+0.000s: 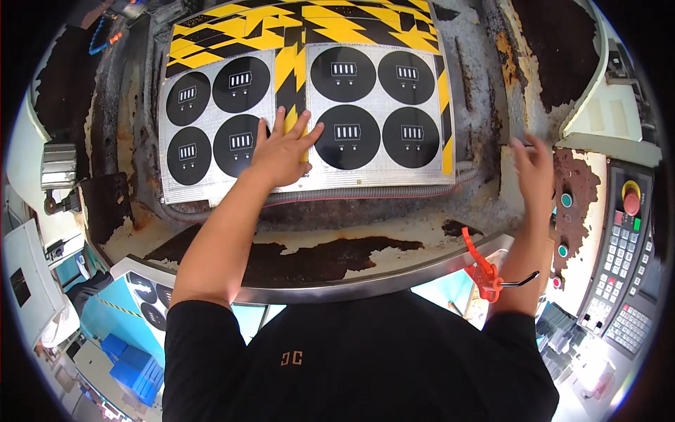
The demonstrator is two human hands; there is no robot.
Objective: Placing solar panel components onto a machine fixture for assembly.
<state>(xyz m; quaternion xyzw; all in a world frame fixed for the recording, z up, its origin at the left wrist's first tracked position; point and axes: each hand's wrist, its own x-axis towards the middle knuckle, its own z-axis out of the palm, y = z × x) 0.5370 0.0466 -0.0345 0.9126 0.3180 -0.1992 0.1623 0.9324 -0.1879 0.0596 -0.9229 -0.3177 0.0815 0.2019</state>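
Two white-and-silver sheets with several glossy black round panels [344, 137] lie side by side on a flat bed. Between them runs a yellow-and-black striped tape band [290, 74]. My left hand [285, 149] lies open on the band and the panel edges beside it, fingers spread. My right hand [534, 165] is raised to the right of the bed, its fingers loosely bent and apart, and I see nothing held in it. An orange air blow gun [484, 279] with a bent metal nozzle hangs by my right forearm, apart from my fingers.
A grey corrugated hose [351, 193] runs along the bed's near edge. Rusty, peeling machine walls surround it, with a metal rim [337, 290] before my body. A control panel with a red emergency-stop knob [631, 202] stands right; blue bins [133, 366] sit lower left.
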